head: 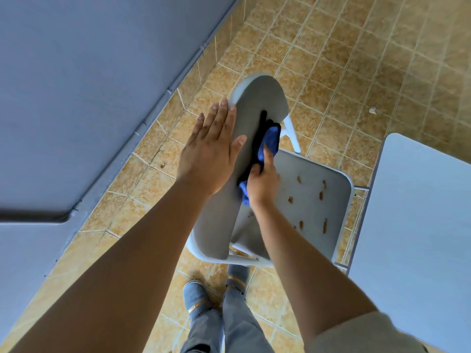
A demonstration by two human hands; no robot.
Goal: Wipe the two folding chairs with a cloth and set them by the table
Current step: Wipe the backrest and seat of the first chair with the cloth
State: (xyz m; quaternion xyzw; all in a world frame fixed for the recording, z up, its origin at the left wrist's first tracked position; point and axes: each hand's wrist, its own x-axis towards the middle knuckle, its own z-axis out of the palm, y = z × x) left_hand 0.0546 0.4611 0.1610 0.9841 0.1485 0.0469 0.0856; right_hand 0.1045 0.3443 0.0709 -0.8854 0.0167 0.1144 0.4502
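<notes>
Right now the left hand (209,159) lies flat, open, bracing the chair (254,110) backrest, centre on the floor; the right hand (262,182) clutches the cloth (270,141). Press firmly, then tackle the brown seat spots (321,195).

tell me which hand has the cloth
The right hand: it grips the blue cloth against the front of the chair backrest. The left hand is empty, laid flat and open on the backrest's rear side.
</notes>
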